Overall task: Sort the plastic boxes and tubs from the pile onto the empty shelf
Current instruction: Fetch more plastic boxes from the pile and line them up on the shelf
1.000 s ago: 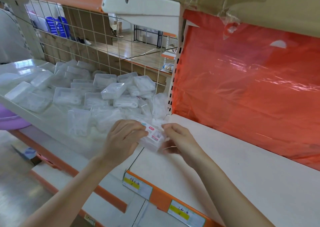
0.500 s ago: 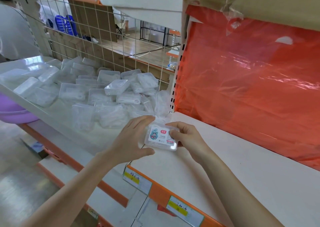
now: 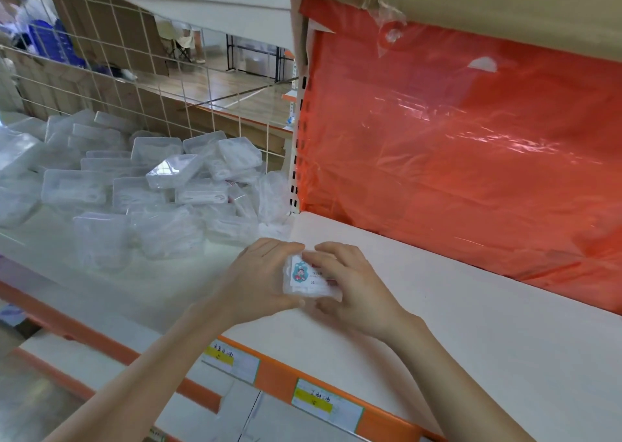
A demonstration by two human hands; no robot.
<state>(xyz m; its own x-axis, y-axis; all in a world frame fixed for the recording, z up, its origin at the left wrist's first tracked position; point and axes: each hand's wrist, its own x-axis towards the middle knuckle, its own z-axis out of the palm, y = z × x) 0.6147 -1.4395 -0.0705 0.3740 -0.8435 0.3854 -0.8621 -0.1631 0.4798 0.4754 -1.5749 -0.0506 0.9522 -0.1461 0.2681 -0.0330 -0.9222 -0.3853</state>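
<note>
A small clear plastic box with a cartoon label (image 3: 304,275) sits between both my hands, low over the left end of the white shelf (image 3: 471,310). My left hand (image 3: 259,278) grips its left side, thumb under and fingers over the top edge. My right hand (image 3: 353,280) holds its right side, fingers curled across the label. A pile of clear plastic boxes (image 3: 161,185) covers the neighbouring shelf to the left.
An orange plastic sheet (image 3: 471,158) backs the white shelf. A wire grid (image 3: 161,81) stands behind the pile. A perforated upright post (image 3: 298,145) divides the two shelves. Yellow price labels (image 3: 316,401) line the orange front rail. A person stands far left beyond the grid.
Both hands carried the labelled box from the pile's edge to the right, onto the white shelf's left end. The box turned label-up and my right fingers moved over it.
</note>
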